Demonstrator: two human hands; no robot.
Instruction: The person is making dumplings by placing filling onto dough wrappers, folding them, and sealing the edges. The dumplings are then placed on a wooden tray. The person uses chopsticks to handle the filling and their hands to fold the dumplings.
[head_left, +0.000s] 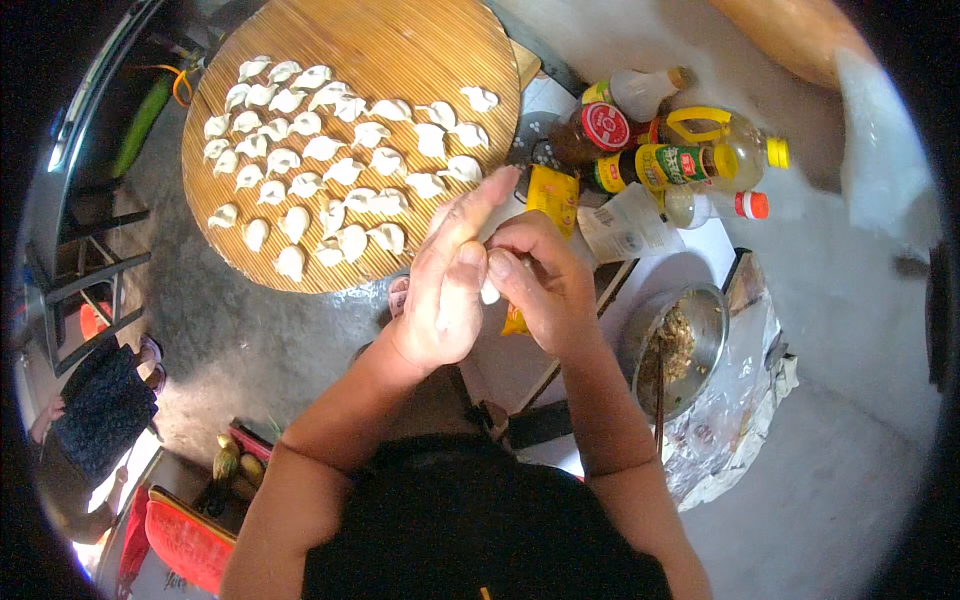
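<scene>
Close together in front of my chest, my left hand (448, 281) and my right hand (544, 281) hold a small piece of white dough (490, 292) between them. Only its lower edge shows; fingers hide the rest. The fingers of my left hand point up and away, and the right thumb and index finger pinch at the dough. Beyond them, many white folded dumplings (345, 171) lie in loose rows on a round ribbed tray (420, 37). To the right, a metal bowl (718, 360) holds minced filling (675, 337) with chopsticks (659, 397) standing in it.
Sauce and oil bottles (675, 165), a jar with a red lid (605, 126) and a yellow packet (553, 196) stand or lie right of the tray. Plastic film (720, 450) lies beneath the bowl. At lower left are a seated person (105, 420), vegetables (226, 459) and a red object (187, 540).
</scene>
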